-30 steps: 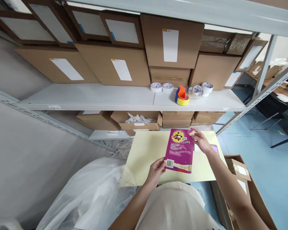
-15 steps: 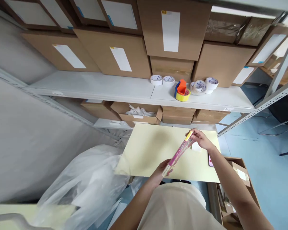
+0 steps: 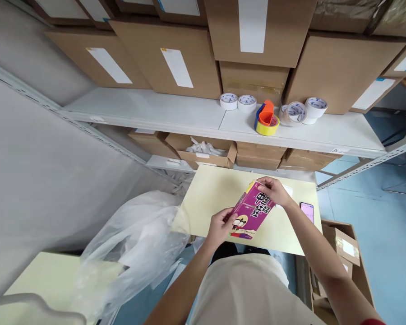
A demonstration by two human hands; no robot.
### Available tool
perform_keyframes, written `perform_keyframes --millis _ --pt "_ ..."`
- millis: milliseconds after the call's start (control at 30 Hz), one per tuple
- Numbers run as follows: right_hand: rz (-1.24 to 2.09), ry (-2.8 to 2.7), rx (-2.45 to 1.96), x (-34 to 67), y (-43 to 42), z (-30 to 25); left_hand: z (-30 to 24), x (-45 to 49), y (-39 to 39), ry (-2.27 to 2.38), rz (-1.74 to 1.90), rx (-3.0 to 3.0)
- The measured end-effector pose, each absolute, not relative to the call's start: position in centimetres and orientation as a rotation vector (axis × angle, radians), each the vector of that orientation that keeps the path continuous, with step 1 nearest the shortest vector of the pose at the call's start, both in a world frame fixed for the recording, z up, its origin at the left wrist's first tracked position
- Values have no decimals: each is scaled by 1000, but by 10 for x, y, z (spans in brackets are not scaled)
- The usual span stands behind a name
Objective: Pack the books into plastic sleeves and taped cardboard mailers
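Observation:
A flat purple box or book (image 3: 252,212) with large dark characters and a cartoon picture is tilted above the pale yellow table (image 3: 209,194). My left hand (image 3: 220,225) grips its lower left edge, thumb on the printed face. At its top edge, my right hand (image 3: 273,190) is closed on the upper corner. Partly behind my right hand lies a white piece (image 3: 287,190), perhaps paper. A phone (image 3: 307,212) with a lit pink screen rests on the table's right side.
Tape rolls (image 3: 229,101) and an orange, blue and yellow tape dispenser (image 3: 267,118) stand on the grey shelf (image 3: 149,110). Cardboard boxes (image 3: 169,58) fill the rack. Clear plastic bags (image 3: 138,243) hang at left; an open carton (image 3: 363,275) with smaller boxes sits at lower right.
The purple item has turned from its narrow spine to show its wide printed front, with both hands keeping hold. The camera view has shifted, and more of the phone now shows.

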State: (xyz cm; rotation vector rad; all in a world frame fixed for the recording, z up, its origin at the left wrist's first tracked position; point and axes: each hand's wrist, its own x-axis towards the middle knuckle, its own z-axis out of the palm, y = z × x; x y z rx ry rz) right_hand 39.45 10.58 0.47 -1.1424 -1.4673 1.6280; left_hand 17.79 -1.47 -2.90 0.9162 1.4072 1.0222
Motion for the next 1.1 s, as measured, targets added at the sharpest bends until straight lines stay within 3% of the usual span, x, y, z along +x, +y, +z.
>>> perform_keyframes --millis 233,433,833,1100 --pt "1861 -1296 -1211 418 89 -1 -53 168 -16 1272 1077 613" --pt "1981 -915 -1208 374 15 -52 -80 152 -13 1255 1082 511" --pt "1715 -630 -1600 305 -15 -152 -179 98 6 1587 615 1005" --pt "1556 -714 -1786 295 -11 -208 -212 98 11 1660 534 1024"
